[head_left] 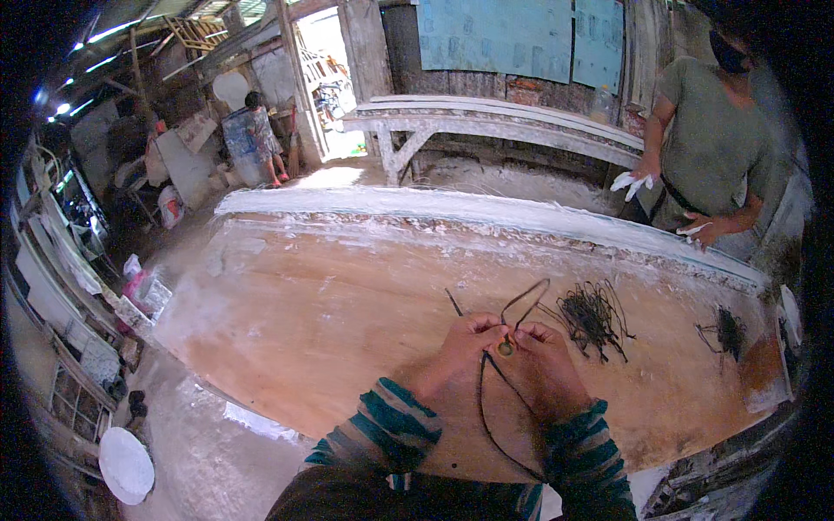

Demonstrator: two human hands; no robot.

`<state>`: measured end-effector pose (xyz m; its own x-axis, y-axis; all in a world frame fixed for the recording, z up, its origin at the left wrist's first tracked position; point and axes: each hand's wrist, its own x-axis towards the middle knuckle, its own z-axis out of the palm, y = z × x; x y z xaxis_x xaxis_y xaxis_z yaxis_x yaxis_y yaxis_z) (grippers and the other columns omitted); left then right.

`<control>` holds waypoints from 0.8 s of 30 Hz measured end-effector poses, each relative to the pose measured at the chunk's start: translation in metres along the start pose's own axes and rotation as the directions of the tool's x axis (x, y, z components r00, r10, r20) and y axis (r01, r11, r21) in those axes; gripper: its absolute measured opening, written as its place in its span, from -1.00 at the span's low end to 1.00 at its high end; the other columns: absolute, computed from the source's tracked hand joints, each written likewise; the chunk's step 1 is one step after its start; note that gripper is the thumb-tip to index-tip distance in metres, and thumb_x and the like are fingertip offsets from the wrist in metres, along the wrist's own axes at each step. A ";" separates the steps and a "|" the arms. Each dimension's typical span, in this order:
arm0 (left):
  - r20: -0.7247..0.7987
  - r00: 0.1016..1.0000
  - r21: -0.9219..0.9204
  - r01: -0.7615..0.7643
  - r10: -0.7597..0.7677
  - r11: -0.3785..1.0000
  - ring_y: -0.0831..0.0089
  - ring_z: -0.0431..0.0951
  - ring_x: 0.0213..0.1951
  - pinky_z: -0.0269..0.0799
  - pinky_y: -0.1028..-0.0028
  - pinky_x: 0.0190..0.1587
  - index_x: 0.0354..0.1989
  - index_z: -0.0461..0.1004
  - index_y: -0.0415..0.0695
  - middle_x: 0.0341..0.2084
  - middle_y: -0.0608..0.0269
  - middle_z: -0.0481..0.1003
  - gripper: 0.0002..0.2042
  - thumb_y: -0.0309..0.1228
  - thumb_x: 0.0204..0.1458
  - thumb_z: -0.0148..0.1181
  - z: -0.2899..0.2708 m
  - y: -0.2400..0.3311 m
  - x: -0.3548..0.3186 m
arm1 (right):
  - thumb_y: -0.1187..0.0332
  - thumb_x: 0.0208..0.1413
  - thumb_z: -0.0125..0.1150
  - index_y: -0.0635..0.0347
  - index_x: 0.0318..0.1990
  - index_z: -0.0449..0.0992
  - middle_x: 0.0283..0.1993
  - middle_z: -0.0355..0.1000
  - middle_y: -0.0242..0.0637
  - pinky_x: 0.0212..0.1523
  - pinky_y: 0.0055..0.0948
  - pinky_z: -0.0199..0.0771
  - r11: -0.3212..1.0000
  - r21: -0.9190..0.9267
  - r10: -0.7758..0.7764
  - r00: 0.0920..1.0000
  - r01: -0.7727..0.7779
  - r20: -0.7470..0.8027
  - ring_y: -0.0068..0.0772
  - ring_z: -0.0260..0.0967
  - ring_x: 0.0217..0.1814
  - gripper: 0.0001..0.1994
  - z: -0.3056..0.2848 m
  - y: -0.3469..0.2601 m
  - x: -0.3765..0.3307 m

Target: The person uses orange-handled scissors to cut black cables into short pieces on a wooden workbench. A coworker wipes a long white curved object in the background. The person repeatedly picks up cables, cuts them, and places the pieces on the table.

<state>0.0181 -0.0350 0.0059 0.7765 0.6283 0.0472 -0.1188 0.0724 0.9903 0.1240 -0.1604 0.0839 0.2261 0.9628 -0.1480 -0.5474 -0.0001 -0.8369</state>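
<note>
Dark cord (479, 398) with a small round piece (506, 348): held above the near half of the bench (321, 334), round piece just below the thumbs. Cord thin; one loop stands above the fingers, another hangs below. Step in hand, judged: working the cord at the round piece, perhaps a knot. Next move seems to call for steady pinches and even tension. Left hand (459, 349) and right hand (547, 365) both pinch the cord, thumbs almost meeting. Cord pile (592, 319) beyond the right hand.
</note>
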 end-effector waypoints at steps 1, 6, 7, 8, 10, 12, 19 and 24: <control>0.012 1.000 -0.013 -0.001 0.001 1.000 0.68 0.34 -0.47 0.25 0.66 -0.40 -0.43 0.45 -0.17 -0.54 0.42 0.42 -0.89 -0.40 0.00 0.07 0.000 -0.002 0.001 | 0.46 0.02 0.05 0.29 -0.38 0.43 -0.36 0.39 -0.34 -0.26 -0.57 0.33 0.997 -0.079 -0.016 1.000 0.017 0.007 -0.54 0.30 -0.31 -0.92 -0.005 0.002 0.004; 0.037 0.999 -0.093 -0.015 0.019 0.996 0.66 0.36 -0.47 0.26 0.67 -0.40 -0.41 0.44 -0.21 -0.52 0.38 0.44 -0.87 -0.39 0.00 0.09 -0.002 -0.003 0.001 | 0.46 0.02 0.05 0.28 -0.40 0.42 -0.42 0.39 -0.38 -0.31 -0.61 0.32 0.957 -0.274 -0.104 0.994 0.095 -0.017 -0.59 0.30 -0.37 -0.92 -0.010 0.007 0.009; 0.039 0.999 -0.089 -0.017 0.020 0.996 0.66 0.36 -0.48 0.25 0.67 -0.40 -0.41 0.44 -0.21 -0.52 0.38 0.44 -0.86 -0.39 -0.01 0.10 -0.003 -0.004 0.001 | 0.48 0.01 0.06 0.28 -0.41 0.41 -0.43 0.39 -0.36 -0.32 -0.60 0.33 0.971 -0.220 -0.108 0.993 0.097 -0.042 -0.57 0.31 -0.39 -0.94 -0.010 0.010 0.010; 0.041 0.999 -0.085 -0.018 0.022 0.996 0.66 0.36 -0.48 0.25 0.67 -0.40 -0.40 0.44 -0.22 -0.53 0.38 0.44 -0.85 -0.38 -0.01 0.11 -0.003 -0.005 0.001 | 0.49 -0.01 0.08 0.28 -0.42 0.41 -0.44 0.39 -0.35 -0.34 -0.60 0.34 0.981 -0.165 -0.111 0.992 0.099 -0.066 -0.55 0.32 -0.40 -0.95 -0.011 0.013 0.011; 0.020 0.999 -0.016 -0.026 0.026 1.000 0.67 0.35 -0.49 0.25 0.66 -0.41 -0.39 0.45 -0.21 -0.54 0.39 0.43 -0.85 -0.37 -0.01 0.11 -0.002 -0.003 0.000 | 0.50 -0.01 0.08 0.28 -0.42 0.41 -0.44 0.39 -0.35 -0.34 -0.60 0.34 0.969 -0.219 -0.133 0.989 0.117 -0.058 -0.55 0.32 -0.41 -0.96 -0.019 0.017 0.017; 0.020 1.000 0.031 -0.010 0.009 0.999 0.67 0.35 -0.49 0.25 0.66 -0.41 -0.39 0.46 -0.20 -0.54 0.40 0.43 -0.84 -0.35 0.00 0.10 0.000 0.003 -0.003 | 0.49 -0.01 0.08 0.28 -0.42 0.42 -0.44 0.39 -0.36 -0.32 -0.60 0.34 0.951 -0.281 -0.148 0.987 0.125 -0.061 -0.56 0.32 -0.40 -0.95 -0.028 0.021 0.021; 0.061 0.998 0.154 -0.019 0.009 0.988 0.65 0.36 -0.45 0.26 0.65 -0.36 -0.40 0.48 -0.16 -0.53 0.42 0.44 -0.82 -0.30 0.00 0.10 -0.003 0.007 -0.003 | 0.53 -0.05 0.10 0.29 -0.43 0.40 -0.46 0.38 -0.36 -0.35 -0.61 0.31 0.762 -0.624 -0.288 0.954 0.175 -0.084 -0.58 0.30 -0.42 -0.97 -0.021 0.020 0.021; 0.113 0.992 0.087 -0.061 0.050 0.994 0.69 0.34 -0.50 0.26 0.65 -0.43 -0.39 0.49 -0.16 -0.55 0.45 0.44 -0.85 -0.34 0.00 0.10 -0.007 -0.003 0.000 | 0.56 -0.07 0.10 0.26 -0.47 0.36 -0.49 0.34 -0.40 -0.38 -0.62 0.27 0.746 -0.640 -0.312 0.946 0.187 -0.087 -0.60 0.27 -0.44 -0.95 -0.013 0.020 0.018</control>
<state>0.0143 -0.0295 0.0021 0.8347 0.5393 0.1117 -0.1110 -0.0338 0.9932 0.1282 -0.1468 0.0578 0.4551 0.8873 0.0752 0.1494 0.0072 -0.9888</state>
